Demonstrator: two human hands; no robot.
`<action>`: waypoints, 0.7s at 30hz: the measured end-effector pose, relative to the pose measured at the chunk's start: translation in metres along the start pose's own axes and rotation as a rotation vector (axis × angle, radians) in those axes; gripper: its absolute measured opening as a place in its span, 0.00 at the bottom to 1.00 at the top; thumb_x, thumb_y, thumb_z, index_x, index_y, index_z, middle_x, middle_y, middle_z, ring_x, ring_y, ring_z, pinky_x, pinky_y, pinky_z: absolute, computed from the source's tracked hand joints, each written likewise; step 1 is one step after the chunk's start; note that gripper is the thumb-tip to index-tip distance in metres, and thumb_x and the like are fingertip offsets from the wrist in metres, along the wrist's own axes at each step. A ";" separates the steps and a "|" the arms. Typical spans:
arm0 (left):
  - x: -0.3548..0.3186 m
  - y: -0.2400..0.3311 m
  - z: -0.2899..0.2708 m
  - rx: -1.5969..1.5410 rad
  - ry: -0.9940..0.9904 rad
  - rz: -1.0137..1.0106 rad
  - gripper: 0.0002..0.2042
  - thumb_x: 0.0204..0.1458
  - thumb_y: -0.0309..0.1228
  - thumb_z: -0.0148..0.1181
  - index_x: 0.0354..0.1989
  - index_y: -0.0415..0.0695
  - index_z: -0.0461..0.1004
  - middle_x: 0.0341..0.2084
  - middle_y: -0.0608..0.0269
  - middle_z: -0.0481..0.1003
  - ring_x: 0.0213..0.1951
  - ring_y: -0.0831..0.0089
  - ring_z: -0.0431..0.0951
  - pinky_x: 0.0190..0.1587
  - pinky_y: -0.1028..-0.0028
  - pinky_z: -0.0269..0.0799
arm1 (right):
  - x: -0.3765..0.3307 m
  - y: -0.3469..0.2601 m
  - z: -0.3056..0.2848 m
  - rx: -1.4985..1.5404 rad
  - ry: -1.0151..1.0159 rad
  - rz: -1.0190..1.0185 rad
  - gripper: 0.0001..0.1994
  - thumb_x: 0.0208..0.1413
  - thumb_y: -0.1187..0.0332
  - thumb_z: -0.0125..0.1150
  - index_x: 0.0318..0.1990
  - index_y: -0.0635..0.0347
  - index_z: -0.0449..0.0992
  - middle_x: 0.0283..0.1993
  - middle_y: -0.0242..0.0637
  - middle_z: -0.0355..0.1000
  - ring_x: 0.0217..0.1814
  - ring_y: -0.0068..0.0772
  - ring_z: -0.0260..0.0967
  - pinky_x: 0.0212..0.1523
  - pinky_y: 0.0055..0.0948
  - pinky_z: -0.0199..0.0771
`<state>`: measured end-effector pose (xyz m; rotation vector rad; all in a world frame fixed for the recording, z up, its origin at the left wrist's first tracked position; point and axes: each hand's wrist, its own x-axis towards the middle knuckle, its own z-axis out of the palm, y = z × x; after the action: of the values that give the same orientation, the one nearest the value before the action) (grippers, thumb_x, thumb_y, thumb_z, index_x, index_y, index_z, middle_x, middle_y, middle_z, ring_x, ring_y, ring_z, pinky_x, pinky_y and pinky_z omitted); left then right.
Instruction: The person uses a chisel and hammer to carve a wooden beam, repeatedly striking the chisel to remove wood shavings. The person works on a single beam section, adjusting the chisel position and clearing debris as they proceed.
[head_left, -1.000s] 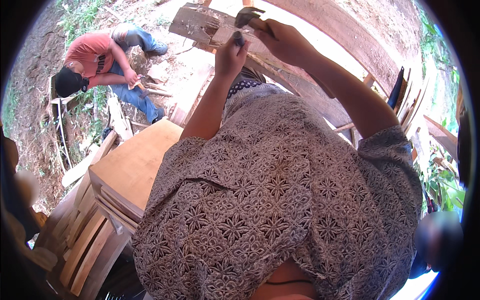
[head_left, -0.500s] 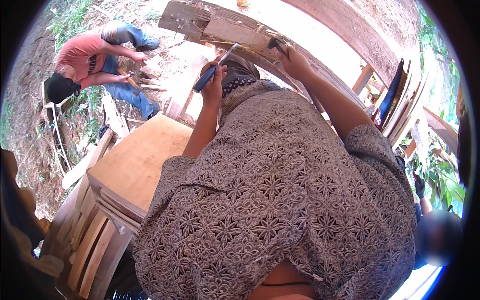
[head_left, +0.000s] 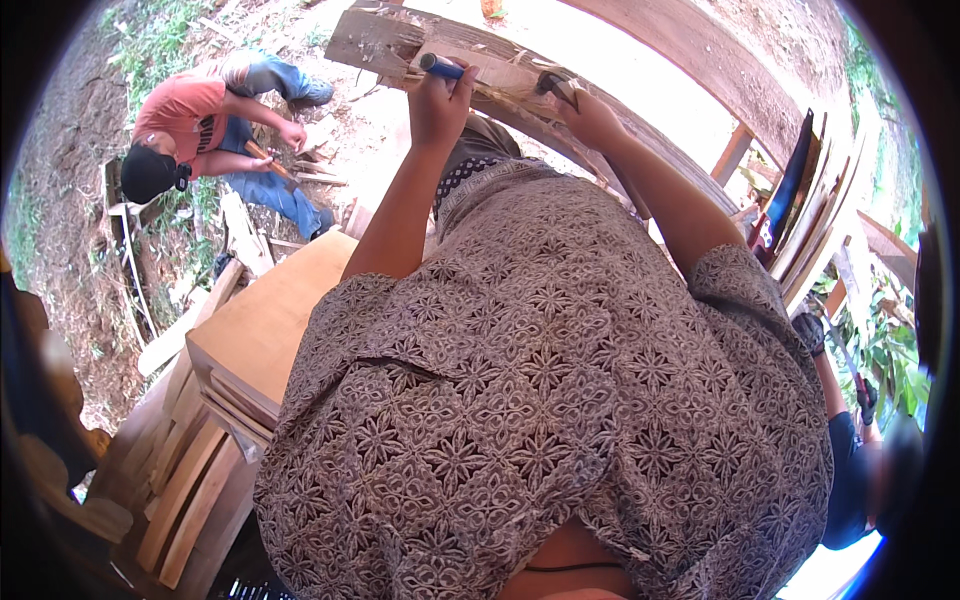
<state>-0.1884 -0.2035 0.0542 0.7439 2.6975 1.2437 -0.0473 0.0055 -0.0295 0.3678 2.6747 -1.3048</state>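
My left hand (head_left: 438, 112) is closed around the blue handle of a chisel (head_left: 442, 67). The handle's butt end now tips up and to the left, and its blade runs toward a thick wooden beam (head_left: 375, 45). Where the blade tip meets the beam is too small to tell. My right hand (head_left: 592, 122) grips a hammer (head_left: 550, 84) with a dark head, held over the beam's near side, right of the chisel. Most of the hammer's handle is hidden by my hand and forearm. Wood shavings lie on the beam about the tools.
A stack of boards with a flat panel (head_left: 270, 320) on top stands at my left. Beyond it a co-worker (head_left: 185, 125) in a red shirt holds a wooden-handled tool. At right a blue handsaw (head_left: 785, 190) leans by upright planks; another person (head_left: 850, 470) is behind.
My left hand has moved up and forward, turning the chisel from blade-up to blade toward the beam. My right hand with the hammer has barely moved.
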 end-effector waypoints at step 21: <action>-0.002 -0.044 -0.023 0.001 -0.044 0.018 0.12 0.59 0.36 0.62 0.37 0.38 0.77 0.25 0.55 0.80 0.31 0.71 0.83 0.35 0.71 0.75 | 0.035 -0.178 -0.068 0.186 0.302 -0.447 0.16 0.66 0.57 0.53 0.43 0.64 0.73 0.28 0.46 0.75 0.30 0.45 0.76 0.35 0.41 0.73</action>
<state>-0.2106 -0.2445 0.0365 0.7879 2.6625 1.2155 -0.1321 -0.0413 0.1385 -0.0270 3.0124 -1.7528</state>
